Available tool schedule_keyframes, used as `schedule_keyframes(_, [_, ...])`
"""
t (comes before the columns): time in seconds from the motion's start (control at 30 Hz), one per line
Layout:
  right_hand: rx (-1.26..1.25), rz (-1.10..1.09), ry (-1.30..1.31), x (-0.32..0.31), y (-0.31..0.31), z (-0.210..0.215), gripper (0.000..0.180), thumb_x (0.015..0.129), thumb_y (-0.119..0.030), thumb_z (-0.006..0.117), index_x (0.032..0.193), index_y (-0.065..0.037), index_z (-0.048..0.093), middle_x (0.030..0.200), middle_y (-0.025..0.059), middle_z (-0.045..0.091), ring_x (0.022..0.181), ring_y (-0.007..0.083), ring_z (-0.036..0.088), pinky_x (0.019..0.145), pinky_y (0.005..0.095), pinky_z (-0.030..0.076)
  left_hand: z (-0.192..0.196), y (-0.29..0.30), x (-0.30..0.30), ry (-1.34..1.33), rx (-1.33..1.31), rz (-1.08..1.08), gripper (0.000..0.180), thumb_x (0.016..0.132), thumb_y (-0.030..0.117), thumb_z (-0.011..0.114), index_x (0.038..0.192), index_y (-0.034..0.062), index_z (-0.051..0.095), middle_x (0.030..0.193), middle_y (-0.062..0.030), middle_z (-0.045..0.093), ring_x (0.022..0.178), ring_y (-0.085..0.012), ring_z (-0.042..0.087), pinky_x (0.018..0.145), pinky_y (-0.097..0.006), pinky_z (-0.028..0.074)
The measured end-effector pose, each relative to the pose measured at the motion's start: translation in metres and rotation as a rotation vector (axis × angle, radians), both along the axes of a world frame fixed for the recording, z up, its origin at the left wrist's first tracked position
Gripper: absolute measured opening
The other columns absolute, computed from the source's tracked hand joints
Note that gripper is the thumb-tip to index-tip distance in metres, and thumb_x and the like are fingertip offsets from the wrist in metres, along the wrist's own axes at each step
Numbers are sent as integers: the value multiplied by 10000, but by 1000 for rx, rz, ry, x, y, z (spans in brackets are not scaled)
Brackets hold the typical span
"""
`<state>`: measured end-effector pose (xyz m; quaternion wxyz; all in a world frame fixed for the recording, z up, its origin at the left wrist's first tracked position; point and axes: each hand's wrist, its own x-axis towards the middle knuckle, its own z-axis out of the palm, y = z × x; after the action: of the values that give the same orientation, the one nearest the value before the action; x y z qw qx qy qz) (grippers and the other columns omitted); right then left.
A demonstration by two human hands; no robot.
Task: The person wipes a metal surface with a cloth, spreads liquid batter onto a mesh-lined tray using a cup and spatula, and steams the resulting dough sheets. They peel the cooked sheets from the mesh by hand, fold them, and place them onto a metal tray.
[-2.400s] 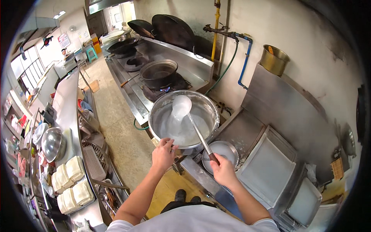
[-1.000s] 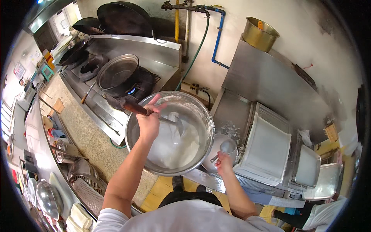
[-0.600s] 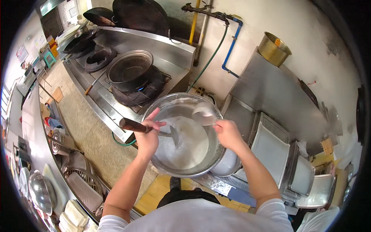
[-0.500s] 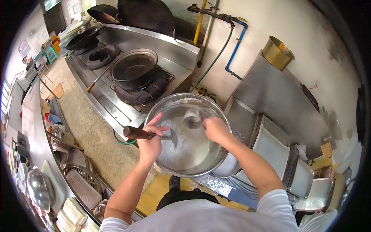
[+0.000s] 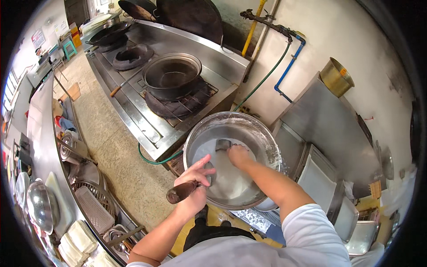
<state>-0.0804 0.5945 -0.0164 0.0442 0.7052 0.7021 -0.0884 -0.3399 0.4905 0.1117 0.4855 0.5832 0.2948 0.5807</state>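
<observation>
A large round metal pot stands in front of me, holding a whitish liquid; pale smears streak its inner wall. My right hand reaches down inside it, closed on a small metal cup just over or at the liquid; its grip is partly hidden. At the pot's near-left rim, my left hand holds a tool by its dark wooden handle, some fingers stretched out. The tool's metal head hangs inside the pot beyond the fingers, partly hidden, so I cannot tell its kind.
Ahead on the left is a steel stove bearing a dark wok and a long-handled utensil. Metal trays lie to the right, below a brass-coloured pot. A counter with a steel bowl runs along my left.
The view has shifted, so the stove and pot sit further right. My left hand is lower against the pot's rim. The cup has moved leftward relative to the pot, and my right arm reaches further in.
</observation>
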Motion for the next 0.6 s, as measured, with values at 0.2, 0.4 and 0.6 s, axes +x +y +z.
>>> schedule_keyframes(0.2, [-274,288,-189,27,1,-51,351,961,-179,547,1166,27,744,1251,255,703,1103,404,706,944,459,578,7,0,4,-41,21,-19,277,738,-235,451,789,13,562,1432,-282,611,1109,-352,743,1010,-464,554])
schedule_keyframes(0.4, [-440,-109,185,21,-11,2,301,849,-73,612,1082,38,765,1086,260,743,975,384,741,841,467,581,-4,-1,-6,-28,-42,57,279,798,-219,511,924,14,598,1410,-235,613,1216,-354,685,1038,-436,531])
schedule_keyframes(0.6, [-428,-378,718,40,-54,80,153,915,-110,658,892,22,733,769,74,647,704,168,584,613,351,470,-13,-14,-23,497,115,298,418,847,24,794,1198,40,568,1293,-213,610,1071,-300,632,917,-439,517])
